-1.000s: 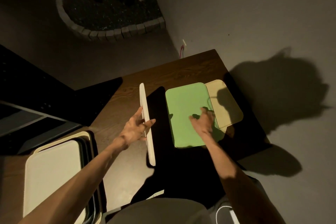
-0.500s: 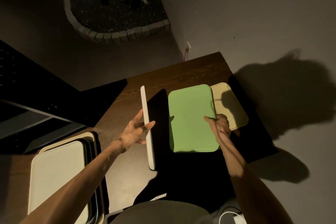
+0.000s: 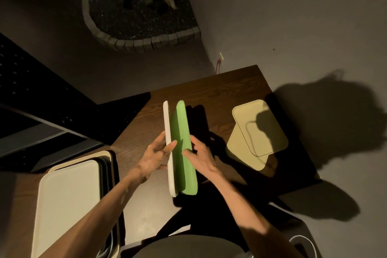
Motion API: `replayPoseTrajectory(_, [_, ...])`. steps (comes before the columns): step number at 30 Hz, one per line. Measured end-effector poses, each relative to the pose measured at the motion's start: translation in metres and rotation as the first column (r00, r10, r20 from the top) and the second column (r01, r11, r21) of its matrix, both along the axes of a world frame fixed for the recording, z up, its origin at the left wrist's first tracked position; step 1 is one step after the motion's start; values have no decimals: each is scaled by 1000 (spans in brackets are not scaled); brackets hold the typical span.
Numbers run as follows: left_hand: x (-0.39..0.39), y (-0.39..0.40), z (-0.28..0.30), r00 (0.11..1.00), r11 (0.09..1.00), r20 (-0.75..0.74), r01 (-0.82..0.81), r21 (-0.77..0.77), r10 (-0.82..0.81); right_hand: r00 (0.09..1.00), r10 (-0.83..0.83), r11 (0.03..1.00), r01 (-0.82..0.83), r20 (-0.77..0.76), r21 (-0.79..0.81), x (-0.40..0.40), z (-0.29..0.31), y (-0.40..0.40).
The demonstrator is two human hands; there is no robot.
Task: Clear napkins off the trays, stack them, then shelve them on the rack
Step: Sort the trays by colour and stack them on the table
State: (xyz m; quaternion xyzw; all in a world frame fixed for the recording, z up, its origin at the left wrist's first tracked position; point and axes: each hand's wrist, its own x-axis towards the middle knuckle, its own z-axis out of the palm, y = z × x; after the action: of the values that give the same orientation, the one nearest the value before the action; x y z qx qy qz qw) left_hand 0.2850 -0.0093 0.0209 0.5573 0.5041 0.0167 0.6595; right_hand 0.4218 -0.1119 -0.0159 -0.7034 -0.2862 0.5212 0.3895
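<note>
My left hand (image 3: 156, 156) grips a white tray (image 3: 168, 132) held on edge above the wooden table (image 3: 219, 90), fingers curled over its rim. My right hand (image 3: 201, 158) holds a green tray (image 3: 183, 153), also tipped on edge, against the white one's right face. Two yellow trays (image 3: 259, 130) lie flat and skewed on each other at the table's right side. I see no napkin in the dim light.
A stack of trays, cream one (image 3: 67, 201) on top with dark ones under it, sits at the lower left. A dark perforated rack (image 3: 37, 98) stands to the left. A stone-edged planter bed (image 3: 136, 4) lies on the floor beyond the table.
My right hand lifted the green tray off the yellow trays, tipped it upright and brought it left against the white tray. The left hand kept the white tray on edge.
</note>
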Motion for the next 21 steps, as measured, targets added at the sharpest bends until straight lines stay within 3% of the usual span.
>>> replayPoseTrajectory(4, [-11, -3, 2, 999, 998, -3, -50, -35, 50, 996, 81, 997, -81, -26, 16, -27, -5, 12])
replayPoseTrajectory(8, [-25, -9, -1, 995, 993, -7, -103, -56, 103, 974, -20, 997, 2, -226, -82, -45, -15, 16])
replayPoseTrajectory(12, [-38, -14, -13, 984, 985, -46, -169, 29, 171, 952, 26, 987, -73, -307, -141, -62, -19, 16])
replayPoseTrajectory(15, [-56, -12, -31, 949, 951, -79, -298, 83, 304, 922, 69, 989, -114, -380, -96, -69, -17, 18])
replayPoseTrajectory(21, [-96, -15, -48, 899, 908, -129, -416, 40, 418, 965, 248, 953, -259, -90, -156, -59, -28, 13])
